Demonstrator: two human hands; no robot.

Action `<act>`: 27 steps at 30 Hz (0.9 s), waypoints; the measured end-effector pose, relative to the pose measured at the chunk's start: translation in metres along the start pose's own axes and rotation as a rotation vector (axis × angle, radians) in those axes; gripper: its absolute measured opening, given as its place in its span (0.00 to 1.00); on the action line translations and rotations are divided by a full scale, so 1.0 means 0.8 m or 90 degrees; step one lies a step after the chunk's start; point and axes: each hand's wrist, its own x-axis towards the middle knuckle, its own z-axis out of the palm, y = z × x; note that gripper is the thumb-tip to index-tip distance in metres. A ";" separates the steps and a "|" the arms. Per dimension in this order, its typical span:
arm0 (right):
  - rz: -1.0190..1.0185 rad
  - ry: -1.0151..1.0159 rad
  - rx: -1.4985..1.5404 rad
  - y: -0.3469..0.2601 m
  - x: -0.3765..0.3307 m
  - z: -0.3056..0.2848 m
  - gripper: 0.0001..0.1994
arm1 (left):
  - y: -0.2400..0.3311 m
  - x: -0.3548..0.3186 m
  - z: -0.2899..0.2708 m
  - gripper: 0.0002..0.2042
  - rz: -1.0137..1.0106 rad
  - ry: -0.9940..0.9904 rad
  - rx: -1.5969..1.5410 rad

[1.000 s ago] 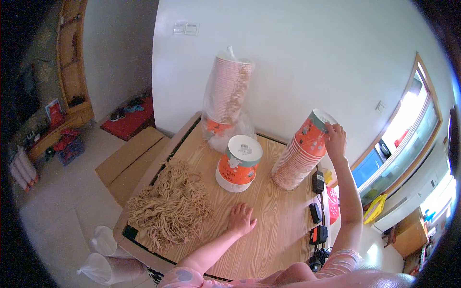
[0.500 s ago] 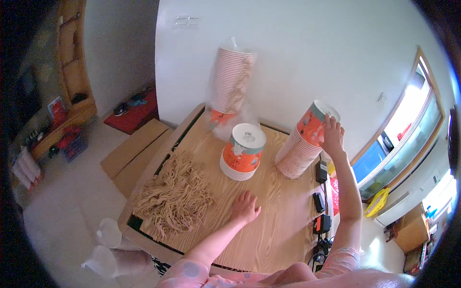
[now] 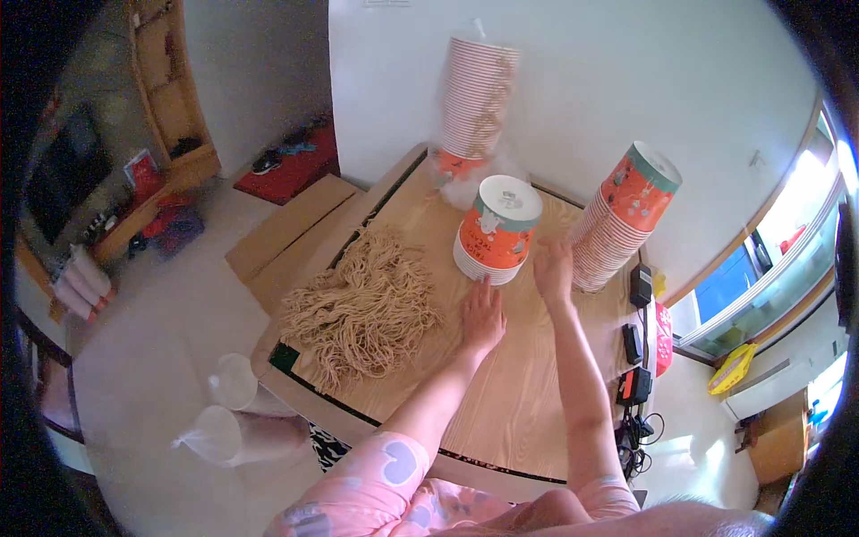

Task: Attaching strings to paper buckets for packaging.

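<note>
A short upside-down stack of orange, green and white paper tubs [image 3: 498,234] stands mid-table. My left hand [image 3: 484,320] lies open just in front of it, fingertips close to its lower rim; whether they touch I cannot tell. On its right side, my right hand [image 3: 554,270] is held between this stack and a taller stack of the same tubs [image 3: 617,217], with nothing visible in its loosely bent fingers. A loose heap of beige cords [image 3: 362,309] covers the table's left part. Farther back, another tall tub stack [image 3: 479,98] is wrapped in clear plastic.
The wood-grain table [image 3: 510,394] stands against a white wall [image 3: 573,80]. Black power adapters [image 3: 634,387] and cables line its right edge. A cardboard box [image 3: 291,234] sits left of the table, and plastic-wrapped white stacks [image 3: 219,436] are on the floor at lower left.
My right hand has left the top of the tall right stack and come down left toward the short stack. My left hand has moved forward to that stack. The view has shifted.
</note>
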 end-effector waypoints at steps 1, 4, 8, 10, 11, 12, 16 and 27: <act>-0.002 -0.004 0.008 -0.004 -0.011 0.012 0.13 | -0.009 0.003 0.000 0.25 0.031 0.019 0.025; -0.120 -0.053 -0.252 -0.007 -0.032 0.030 0.10 | -0.019 0.004 0.004 0.23 0.043 0.021 0.024; 0.299 -0.019 0.057 0.080 -0.045 0.048 0.11 | -0.001 0.012 0.003 0.20 0.097 0.032 0.000; 0.410 -0.030 0.167 0.072 -0.058 0.048 0.12 | 0.001 0.007 -0.008 0.18 0.058 0.017 -0.009; 0.518 -0.038 0.276 0.062 -0.061 0.050 0.13 | -0.004 0.008 -0.007 0.18 0.052 0.018 -0.006; 0.518 -0.042 0.275 0.057 -0.061 0.051 0.13 | -0.006 0.008 -0.002 0.17 0.070 0.032 0.024; 0.581 -0.035 0.399 0.048 -0.061 0.056 0.11 | -0.020 0.014 0.014 0.16 0.089 0.066 0.089; 0.662 0.012 0.610 0.074 -0.067 0.055 0.05 | -0.009 0.018 0.000 0.15 0.044 -0.033 0.020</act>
